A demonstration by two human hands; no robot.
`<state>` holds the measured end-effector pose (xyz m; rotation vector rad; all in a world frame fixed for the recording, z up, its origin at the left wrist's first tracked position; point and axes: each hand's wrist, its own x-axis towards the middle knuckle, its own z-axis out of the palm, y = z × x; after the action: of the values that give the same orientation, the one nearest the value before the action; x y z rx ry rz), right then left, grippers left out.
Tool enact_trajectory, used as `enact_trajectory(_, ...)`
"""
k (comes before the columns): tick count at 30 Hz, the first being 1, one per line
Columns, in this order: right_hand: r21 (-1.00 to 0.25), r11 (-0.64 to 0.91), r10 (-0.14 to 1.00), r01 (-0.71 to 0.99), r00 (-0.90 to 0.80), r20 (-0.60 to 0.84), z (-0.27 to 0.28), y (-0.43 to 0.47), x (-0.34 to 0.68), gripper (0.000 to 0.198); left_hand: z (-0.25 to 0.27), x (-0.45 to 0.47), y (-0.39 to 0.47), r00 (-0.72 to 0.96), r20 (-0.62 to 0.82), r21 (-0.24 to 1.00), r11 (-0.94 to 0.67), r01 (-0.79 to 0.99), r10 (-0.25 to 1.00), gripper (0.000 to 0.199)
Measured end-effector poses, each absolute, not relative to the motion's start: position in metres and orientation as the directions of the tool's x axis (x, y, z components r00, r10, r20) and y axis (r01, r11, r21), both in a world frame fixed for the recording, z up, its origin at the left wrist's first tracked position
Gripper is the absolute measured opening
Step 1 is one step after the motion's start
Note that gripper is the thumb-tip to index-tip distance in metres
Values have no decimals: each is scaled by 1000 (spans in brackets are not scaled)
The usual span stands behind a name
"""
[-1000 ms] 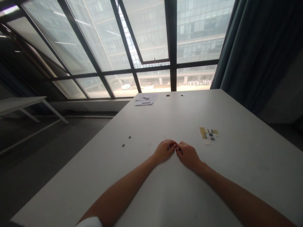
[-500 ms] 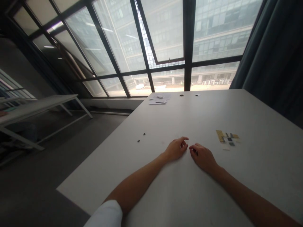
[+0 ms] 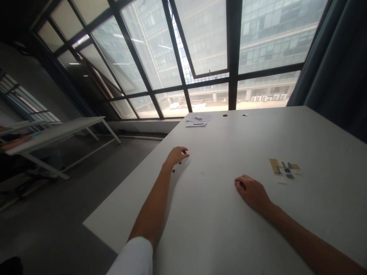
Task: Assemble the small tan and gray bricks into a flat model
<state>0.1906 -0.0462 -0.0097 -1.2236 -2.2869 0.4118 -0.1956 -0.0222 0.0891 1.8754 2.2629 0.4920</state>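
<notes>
My left hand (image 3: pixel 175 156) is raised over the left part of the white table (image 3: pixel 212 214), its thumb and fingers apart and nothing seen between them. Just below it lie two small dark pieces (image 3: pixel 173 170), too small to name. My right hand (image 3: pixel 252 193) rests on the table near the middle. Its fingers are curled and pressed together at the tips; whatever they may hold is hidden. To the right of that hand lies a group of small flat yellow strips (image 3: pixel 274 166) and dark grey pieces (image 3: pixel 287 170), with a thin pale piece (image 3: pixel 282 183) in front of them.
At the table's far left corner lie white papers (image 3: pixel 195 124) with a dark pen-like item on top. Two round spots sit along the far edge. A second table (image 3: pixel 74 124) stands to the left, where a person's arm (image 3: pixel 17 143) rests. Windows and a dark curtain (image 3: pixel 335 72) border the table.
My left hand has moved away from my right hand, left and forward to above the two dark pieces. My right hand stays in about the same place. The view has shifted slightly.
</notes>
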Motion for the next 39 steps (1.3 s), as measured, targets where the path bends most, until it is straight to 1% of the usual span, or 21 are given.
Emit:
enact_trajectory(6, -497, 546, 837, 674, -462, 293, -7, -48, 190, 32, 71, -243, -28, -325, -78, 331, 332, 883, 943, 27)
enact_trajectory(11, -513, 540, 840, 667, -457, 291, -7, -49, 191, 34, 59, -251, -24, -329, -163, 345, 367, 864, 930, 28)
enact_trajectory(19, -511, 530, 847, 677, -453, 279, -6, -49, 191, 35, 46, -256, -22, -317, -165, 357, 356, 864, 934, 24)
enact_trajectory(28, -493, 539, 842, 683, -460, 282, -4, -50, 191, 32, 51, -246, -26, -262, -121, 370, 288, 883, 957, 20)
enact_trajectory(32, -502, 538, 842, 677, -460, 282, -2, -50, 190, 31, 62, -228, -23, -201, -70, 395, 212, 894, 977, 18)
enact_trajectory(35, -514, 528, 848, 676, -454, 273, -3, -49, 189, 28, 69, -186, -18, -96, 4, 442, 85, 893, 995, 22)
enact_trajectory(37, -542, 522, 851, 659, -445, 278, -3, -47, 189, 27, 68, -141, -18, 98, 97, 519, -135, 844, 990, 21)
enact_trajectory(39, -591, 512, 857, 623, -416, 305, -4, -45, 190, 24, 62, -92, -22, 247, 200, 570, -318, 757, 948, 18)
